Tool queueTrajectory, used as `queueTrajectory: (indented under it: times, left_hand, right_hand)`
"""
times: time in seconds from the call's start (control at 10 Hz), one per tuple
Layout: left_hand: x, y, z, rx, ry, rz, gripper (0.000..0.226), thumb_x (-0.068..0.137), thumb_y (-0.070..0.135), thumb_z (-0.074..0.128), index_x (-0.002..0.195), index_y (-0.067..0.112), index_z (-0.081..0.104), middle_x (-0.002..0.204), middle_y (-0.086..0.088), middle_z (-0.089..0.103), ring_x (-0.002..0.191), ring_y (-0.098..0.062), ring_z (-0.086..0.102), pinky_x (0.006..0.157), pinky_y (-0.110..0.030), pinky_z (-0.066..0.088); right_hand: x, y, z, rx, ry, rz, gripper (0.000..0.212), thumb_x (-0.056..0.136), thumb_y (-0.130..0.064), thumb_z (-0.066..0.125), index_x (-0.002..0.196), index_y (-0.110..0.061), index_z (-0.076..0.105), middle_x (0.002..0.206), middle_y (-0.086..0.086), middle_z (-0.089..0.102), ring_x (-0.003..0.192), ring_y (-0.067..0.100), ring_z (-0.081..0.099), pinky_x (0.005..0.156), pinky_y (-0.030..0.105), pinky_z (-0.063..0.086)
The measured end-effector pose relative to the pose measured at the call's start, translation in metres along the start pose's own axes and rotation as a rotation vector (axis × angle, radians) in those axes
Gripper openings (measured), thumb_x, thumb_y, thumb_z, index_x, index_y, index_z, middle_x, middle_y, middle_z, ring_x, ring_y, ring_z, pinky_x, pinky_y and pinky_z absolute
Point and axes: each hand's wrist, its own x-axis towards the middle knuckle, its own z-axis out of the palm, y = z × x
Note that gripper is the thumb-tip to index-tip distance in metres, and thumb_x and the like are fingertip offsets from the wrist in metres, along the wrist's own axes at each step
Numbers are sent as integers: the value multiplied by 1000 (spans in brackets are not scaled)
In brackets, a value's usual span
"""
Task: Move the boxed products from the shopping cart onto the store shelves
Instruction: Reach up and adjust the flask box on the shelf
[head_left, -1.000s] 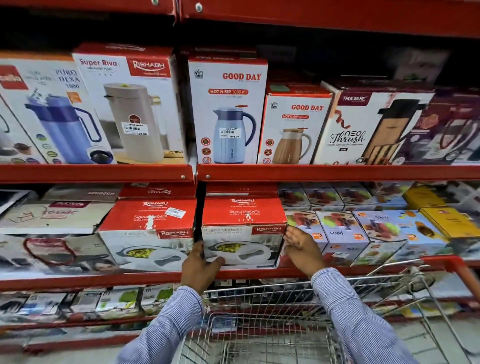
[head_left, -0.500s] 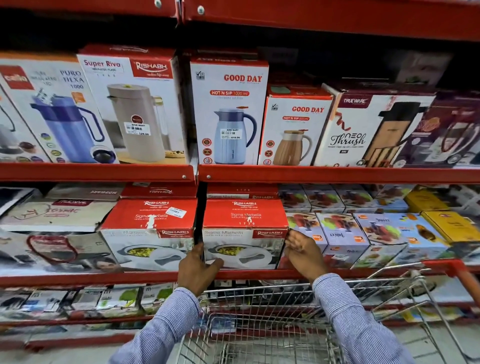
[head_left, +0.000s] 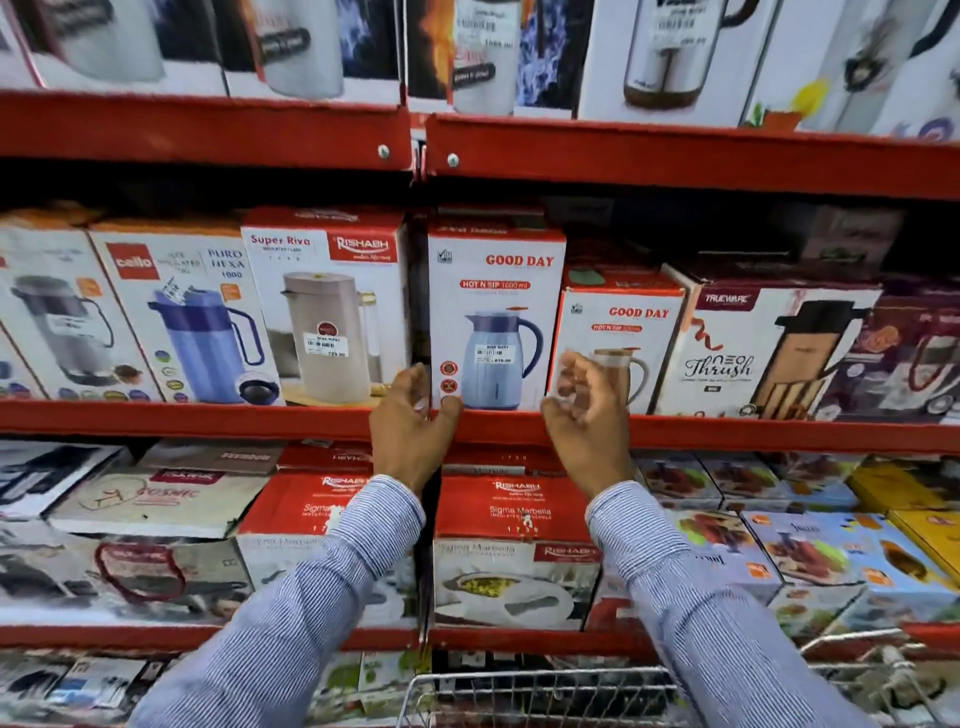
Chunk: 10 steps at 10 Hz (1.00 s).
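Hands, left hand (head_left: 410, 415) and right hand (head_left: 587, 410), are rising empty and half-curled from the red casserole box (head_left: 514, 551) now resting on the lower shelf (head_left: 519, 640) toward the tall jug box (head_left: 493, 317), leaving the cart (head_left: 545, 691) waiting

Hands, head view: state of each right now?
Left hand: open, fingers at the left edge of the tall Good Day box, not gripping.
Right hand: open, blurred, holding nothing.
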Motion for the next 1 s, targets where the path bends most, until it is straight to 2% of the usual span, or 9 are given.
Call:
queueTrajectory:
  times: [0.1,0.2,0.3,0.4,0.5,0.6,0.7,0.9,1.0]
  left_hand:
    - [9,9,1,-26,-29,12,64,83,16,73,140,4,45,120,6,58,108,-5,54,99,-22,44]
    - [18,9,3,-1,-47,55,71,81,21,74,142,6,41,132,-1,60,117,-12,58,100,-23,42]
    - [23,9,5,12,-65,86,80,79,25,74,148,13,35,140,-3,58,122,-19,60,106,-31,46]
    - [26,12,6,3,-77,116,84,78,28,75,150,17,32,143,-2,55,123,-20,60,106,-35,47]
    - [30,13,6,-20,-86,124,83,79,27,76,150,18,32,147,-3,51,127,-22,56,107,-39,46]
    - [30,13,6,-55,-80,113,79,81,22,74,149,18,34,146,-4,52,125,-19,56,97,-25,45]
    - [28,15,5,-54,-81,122,77,83,20,73,149,16,34,145,-4,52,116,-8,52,90,-21,44]
    - [26,15,3,-56,-85,126,77,83,17,72,150,15,33,145,-4,53,111,-4,49,87,-18,46]
    - [24,17,2,-37,-85,135,78,83,18,72,150,15,32,145,-3,53,110,-4,50,77,-3,45]
  right_hand:
    - [28,-21,0,-18,69,-85,58,82,-14,63,137,-16,44,135,0,55,116,16,56,87,17,50]
    - [50,-37,-1,-47,116,-116,62,81,-11,64,139,-15,43,137,3,55,113,15,57,73,5,47]
    - [58,-49,-1,-129,133,-142,65,80,-14,65,141,-16,42,142,1,51,109,6,51,86,22,50]
    - [64,-58,-1,-158,95,-115,63,82,-15,64,141,-16,43,143,1,51,119,9,50,92,19,38]
    - [67,-61,1,-124,49,-74,59,83,-12,62,139,-16,46,136,2,58,120,12,53,89,20,45]
    - [68,-59,1,-126,22,-88,58,83,-10,62,139,-17,47,133,2,60,118,14,56,72,3,47]
    - [70,-56,-1,-128,23,-96,57,83,-8,62,138,-15,47,134,2,59,120,15,54,62,-9,39]
    - [70,-54,-1,-98,27,-102,57,84,-6,62,138,-15,48,133,4,60,111,9,53,61,-9,39]
    - [68,-58,-5,-110,22,-108,57,84,-8,62,138,-17,48,132,2,60,108,6,53,62,-2,44]
